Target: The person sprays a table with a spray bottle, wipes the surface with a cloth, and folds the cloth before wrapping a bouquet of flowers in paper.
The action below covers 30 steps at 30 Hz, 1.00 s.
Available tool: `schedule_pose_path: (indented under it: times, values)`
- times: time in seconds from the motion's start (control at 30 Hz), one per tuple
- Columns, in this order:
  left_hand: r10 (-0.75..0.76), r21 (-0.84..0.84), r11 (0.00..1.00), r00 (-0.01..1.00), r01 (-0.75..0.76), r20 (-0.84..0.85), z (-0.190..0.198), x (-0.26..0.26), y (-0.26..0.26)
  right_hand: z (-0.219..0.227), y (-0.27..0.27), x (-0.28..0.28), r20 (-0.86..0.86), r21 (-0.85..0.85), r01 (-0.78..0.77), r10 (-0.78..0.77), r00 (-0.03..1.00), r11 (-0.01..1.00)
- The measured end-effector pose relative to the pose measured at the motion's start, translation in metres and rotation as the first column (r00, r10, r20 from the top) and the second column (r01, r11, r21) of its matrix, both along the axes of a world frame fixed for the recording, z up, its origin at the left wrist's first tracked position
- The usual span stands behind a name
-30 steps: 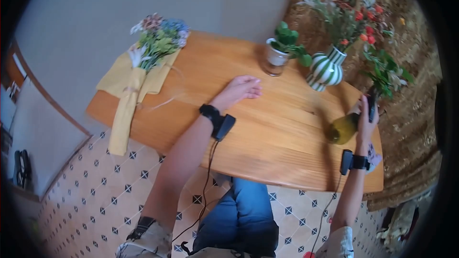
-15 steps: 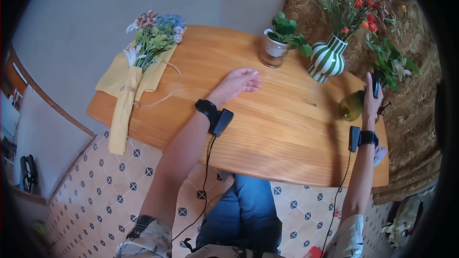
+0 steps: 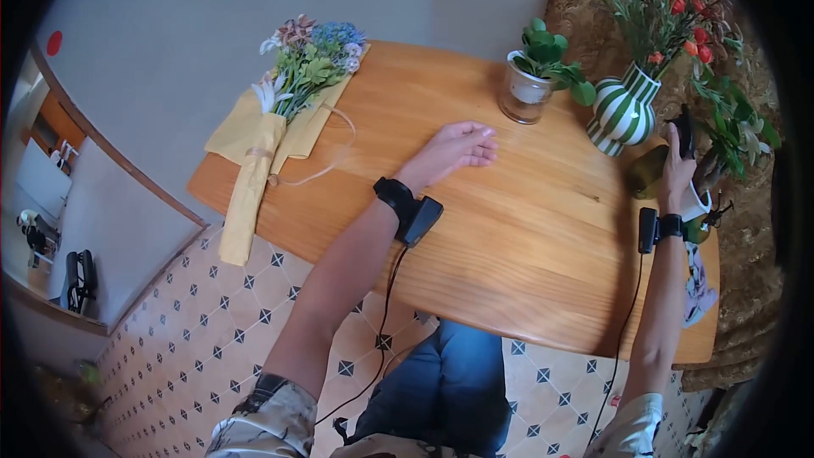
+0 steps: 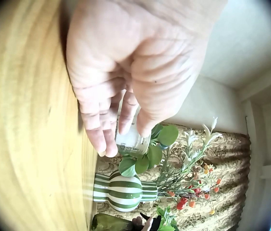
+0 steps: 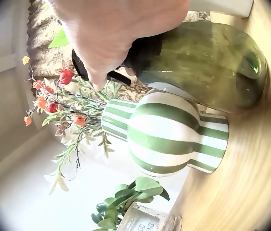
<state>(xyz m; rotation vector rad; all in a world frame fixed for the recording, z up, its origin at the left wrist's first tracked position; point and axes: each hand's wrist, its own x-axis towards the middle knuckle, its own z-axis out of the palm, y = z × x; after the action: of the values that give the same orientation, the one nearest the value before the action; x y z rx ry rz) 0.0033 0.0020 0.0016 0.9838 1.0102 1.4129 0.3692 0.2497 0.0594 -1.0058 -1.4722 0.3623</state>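
Note:
My right hand (image 3: pixel 676 176) grips a green see-through spray bottle (image 5: pixel 203 65) by its black neck and trigger head, at the table's right side. The bottle stands about upright, its base close to the tabletop, and the palm hides part of the neck. Just beyond it is a green-and-white striped vase (image 3: pixel 626 112) holding orange-red and white flowers. My left hand (image 3: pixel 458 151) rests on the table with relaxed fingers, nothing in it. Past those fingertips sits a leafy plant in a glass pot (image 3: pixel 524 93).
A bouquet in yellow paper (image 3: pixel 254 171) lies at the wooden table's (image 3: pixel 475 246) left, its wrapped end over the edge. Beside my right wrist are a white container (image 3: pixel 699 201), partly hidden, and a purple patterned item (image 3: pixel 699 293). A brown patterned curtain (image 3: pixel 750 237) hangs at the right.
My right hand has carried the spray bottle away from me, closer to the striped vase, and brought it more upright. The left hand stays in place. The head view has shifted slightly.

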Motion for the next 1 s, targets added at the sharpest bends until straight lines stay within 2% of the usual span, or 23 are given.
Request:
schedule_pose_path:
  times: [0.03, 0.1, 0.23, 0.3, 0.33, 0.4, 0.43, 0.6, 0.63, 0.67, 0.7, 0.73, 0.8, 0.83, 0.93, 1.0]
  values:
    - [-0.009, 0.009, 1.0, 1.0, 0.009, 0.012, 0.0, -0.001, 0.001, -0.003, 0.002, 0.0, -0.003, -0.005, -0.006, 0.006, 1.0, 1.0]
    - [-0.009, 0.004, 1.0, 1.0, 0.009, 0.017, 0.0, -0.001, 0.002, -0.006, 0.004, 0.002, 0.116, 0.021, 0.077, -0.079, 0.99, 0.997]
    - [-0.003, -0.009, 1.0, 1.0, 0.004, 0.017, -0.001, 0.0, 0.002, -0.011, 0.006, 0.0, 0.116, 0.045, 0.1, -0.105, 0.988, 0.994]
    - [-0.008, -0.002, 1.0, 1.0, 0.009, 0.02, -0.002, 0.0, 0.002, -0.019, 0.015, 0.003, 0.229, 0.061, 0.194, -0.203, 0.952, 0.979]
    - [-0.011, 0.012, 1.0, 1.0, 0.011, 0.022, -0.002, 0.0, 0.003, -0.016, 0.012, 0.004, 0.229, 0.066, 0.196, -0.206, 0.951, 0.978]
    - [-0.016, 0.018, 1.0, 1.0, 0.015, 0.024, -0.002, 0.0, 0.003, -0.016, 0.001, 0.003, 0.215, 0.04, 0.109, -0.116, 0.97, 0.993]
    - [-0.019, 0.019, 1.0, 1.0, 0.019, 0.024, -0.001, -0.001, 0.001, -0.018, -0.004, 0.002, 0.198, 0.08, 0.065, -0.08, 0.977, 0.995]
    - [-0.004, 0.021, 1.0, 1.0, 0.004, 0.018, -0.001, -0.001, -0.001, -0.026, -0.036, 0.013, 0.34, 0.012, 0.068, -0.068, 0.938, 0.998]
    - [-0.001, 0.022, 1.0, 1.0, 0.0, 0.016, -0.002, 0.001, 0.001, -0.031, -0.045, 0.015, 0.339, 0.11, 0.088, -0.121, 0.933, 0.99]
    - [-0.017, 0.027, 1.0, 0.999, 0.016, 0.027, -0.004, 0.001, 0.003, -0.032, -0.053, 0.023, 0.337, 0.208, 0.111, -0.178, 0.925, 0.972]
    - [-0.009, 0.026, 1.0, 1.0, 0.009, 0.024, -0.006, -0.001, 0.003, -0.031, -0.063, 0.036, 0.295, 0.073, 0.067, -0.085, 0.952, 0.995]
    - [-0.005, 0.026, 1.0, 1.0, 0.004, 0.024, -0.008, -0.002, 0.004, -0.024, -0.078, 0.043, 0.212, 0.064, 0.013, -0.026, 0.977, 0.998]
    - [-0.008, 0.02, 1.0, 1.0, 0.008, 0.014, -0.008, -0.003, 0.005, -0.012, -0.096, 0.073, 0.155, 0.115, 0.009, -0.026, 0.988, 0.993]
    - [0.015, 0.01, 1.0, 1.0, -0.015, -0.017, -0.008, -0.002, 0.005, -0.008, -0.099, 0.093, 0.118, 0.155, 0.042, -0.061, 0.991, 0.987]
    - [-0.003, 0.026, 1.0, 1.0, 0.002, 0.013, -0.009, -0.003, 0.007, 0.013, -0.113, 0.148, 0.152, 0.195, 0.268, -0.299, 0.942, 0.943]
    - [-0.019, 0.037, 0.999, 1.0, 0.018, 0.023, -0.01, 0.0, 0.01, 0.0, -0.099, 0.201, 0.266, 0.132, 0.388, -0.41, 0.873, 0.912]
